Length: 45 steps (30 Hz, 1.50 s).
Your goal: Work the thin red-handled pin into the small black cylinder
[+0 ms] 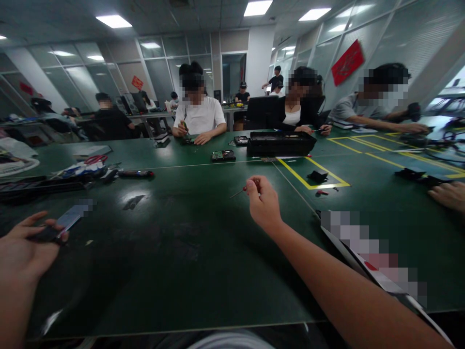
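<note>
On the left, my left hand (31, 245) is turned palm up with its fingers curled around a flat rectangular device (70, 218). The device has a shiny grey-blue face and a dark near end; part of it is blurred out, so its kind is unclear. My right hand (263, 198) is raised over the middle of the green table (218, 271), pinching a small screwdriver (239, 193). Its thin metal shaft points left, and the fingers cover most of the reddish handle.
Ahead lie a hard drive (223, 155) and a long black bin (281, 144). A marker pen (136, 173) and a black tray (43, 186) are at left. A white-edged board (348, 252) lies under my right forearm. Co-workers sit across; another person's hand (448, 196) rests at right.
</note>
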### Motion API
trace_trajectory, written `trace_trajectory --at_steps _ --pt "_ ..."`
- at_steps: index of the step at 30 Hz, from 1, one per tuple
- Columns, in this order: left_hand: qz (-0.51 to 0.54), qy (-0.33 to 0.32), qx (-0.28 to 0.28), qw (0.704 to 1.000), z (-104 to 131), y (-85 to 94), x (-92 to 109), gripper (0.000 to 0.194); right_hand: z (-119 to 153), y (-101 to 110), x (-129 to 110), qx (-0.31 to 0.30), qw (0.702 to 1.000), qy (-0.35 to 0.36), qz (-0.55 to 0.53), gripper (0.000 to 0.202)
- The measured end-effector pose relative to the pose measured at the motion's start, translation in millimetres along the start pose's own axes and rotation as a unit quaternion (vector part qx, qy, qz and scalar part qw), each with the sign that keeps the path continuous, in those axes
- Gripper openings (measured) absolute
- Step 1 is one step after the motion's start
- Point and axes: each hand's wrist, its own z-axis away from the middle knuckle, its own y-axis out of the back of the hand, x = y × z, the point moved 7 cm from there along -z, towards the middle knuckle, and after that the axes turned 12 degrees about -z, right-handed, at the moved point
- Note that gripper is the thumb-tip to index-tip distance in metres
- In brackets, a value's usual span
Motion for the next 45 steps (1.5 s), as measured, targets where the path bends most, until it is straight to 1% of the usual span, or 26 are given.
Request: trace_trajectory --at_steps 2,3,4,5,6,7,9,10,12,15,18,20,23,24,27,28,29,32,33,35,38,41,45 --pt "0.037 -0.013 -0.029 0.999 7 -21.4 1 0.028 0 0 0 -0.005 1.0 0.003 -0.006 0.025" --pt "0.053 -0.006 -0.049 0.997 12 -34.6 1 0.028 0 -1 0 -0.01 1.0 0.001 -0.014 0.025" --pt "0.067 0.001 -0.056 0.996 18 -47.1 2 0.028 -1 -2 0 -0.015 1.0 -0.003 -0.021 0.026" --pt "0.083 0.01 -0.081 0.993 25 -63.2 3 0.028 -1 -2 1 -0.019 0.999 -0.009 -0.027 0.028" --pt "0.1 0.021 -0.09 0.991 32 -77.6 4 0.028 -1 -2 2 -0.021 0.999 -0.014 -0.029 0.03" --pt "0.113 0.022 -0.111 0.987 39 -94.2 6 0.029 -1 -3 2 -0.023 0.999 -0.018 -0.027 0.031" --pt "0.131 0.034 -0.174 0.975 55 -130.2 8 0.03 -2 -3 2 -0.026 0.999 -0.022 -0.018 0.032" --pt "0.136 0.04 -0.208 0.968 63 -148.2 7 0.031 -2 -3 3 -0.029 0.999 -0.023 -0.015 0.032" --pt "0.135 0.043 -0.256 0.956 81 -180.2 6 0.034 -2 -4 3 -0.031 0.999 -0.026 -0.013 0.031" --pt "0.124 0.034 -0.319 0.939 109 -221.8 3 0.04 -1 -3 3 -0.029 0.999 -0.018 -0.006 0.028" --pt "0.117 0.009 -0.386 0.915 140 -255.2 0 0.048 0 -5 1 -0.035 0.999 0.0 0.003 0.029" --pt "0.124 -0.025 -0.421 0.898 157 -270.8 1 0.047 0 -6 2 -0.036 0.999 0.001 -0.001 0.029" --pt "0.138 -0.086 -0.456 0.875 173 -285.9 0 0.039 0 -6 2 -0.031 0.999 -0.009 -0.009 0.028" --pt "0.131 -0.107 -0.465 0.869 175 -289.5 -3 0.042 0 -6 1 -0.029 0.999 -0.01 -0.008 0.027" --pt "0.083 -0.16 -0.478 0.859 177 -296.6 -13 0.059 1 -4 -3 -0.018 1.0 -0.003 0.006 0.027" --pt "0.064 -0.17 -0.481 0.858 177 -297.9 -17 0.06 1 -3 -6 -0.013 1.0 0.0 0.009 0.026" --pt "0.046 -0.178 -0.483 0.856 176 -298.9 -21 0.055 1 -2 -8 -0.008 1.0 0.003 0.011 0.026" --pt "-0.007 -0.205 -0.497 0.843 178 -299.7 -28 0.032 2 2 -13 0.01 1.0 0.006 0.008 0.025" --pt "-0.021 -0.215 -0.503 0.837 179 -299.6 -29 0.028 2 3 -14 0.018 1.0 0.008 0.002 0.025" --pt "-0.038 -0.233 -0.51 0.827 181 -299.0 -31 0.03 4 6 -17 0.034 0.999 0.012 -0.022 0.025" --pt "-0.056 -0.259 -0.506 0.821 181 -298.5 -33 0.037 6 9 -19 0.046 0.994 0.014 -0.102 0.023" --pt "-0.067 -0.278 -0.495 0.82 179 -298.9 -35 0.037 8 6 -20 0.031 0.987 0.003 -0.155 0.02" --pt "-0.053 -0.285 -0.485 0.825 175 -298.1 -36 0.037 12 -3 -19 -0.018 0.991 0.005 -0.129 0.02"
